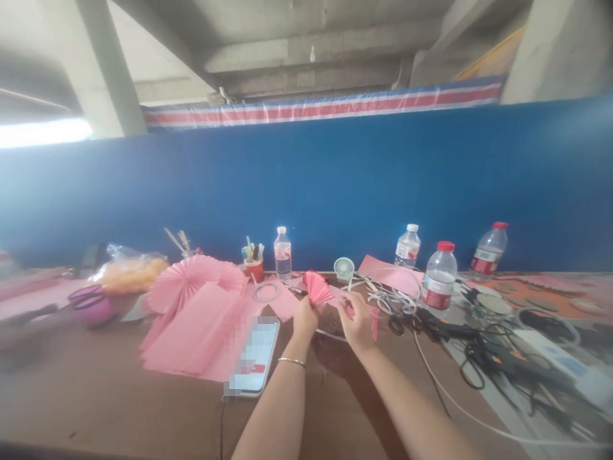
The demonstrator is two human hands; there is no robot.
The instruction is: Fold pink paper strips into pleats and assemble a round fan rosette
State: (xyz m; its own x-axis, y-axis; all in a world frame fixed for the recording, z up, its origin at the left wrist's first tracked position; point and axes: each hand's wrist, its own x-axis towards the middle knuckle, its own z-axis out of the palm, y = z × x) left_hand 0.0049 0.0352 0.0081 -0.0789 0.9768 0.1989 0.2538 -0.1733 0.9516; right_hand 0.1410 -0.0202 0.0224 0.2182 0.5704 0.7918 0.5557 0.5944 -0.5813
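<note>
My left hand (305, 317) is closed round the base of a pleated pink paper fan (317, 287), which spreads upward from my fingers. My right hand (358, 321) is next to it, fingers pinched on a small strip of pink paper (374, 321) that hangs below the fist. Both hands hover above the brown table (119, 409), near its far side. A thin bracelet (292, 361) circles my left wrist. A phone (255, 356) lies just left of my left forearm, with a cable running off its near end.
Folded pink paper sheets (191, 332) and a round pleated fan (189, 276) lie at left, by a tape ring (266, 292), a pen cup (253, 265) and scissors (86, 297). Water bottles (282, 254) (438, 276), a mini fan (343, 268) and tangled cables (483, 358) fill the right.
</note>
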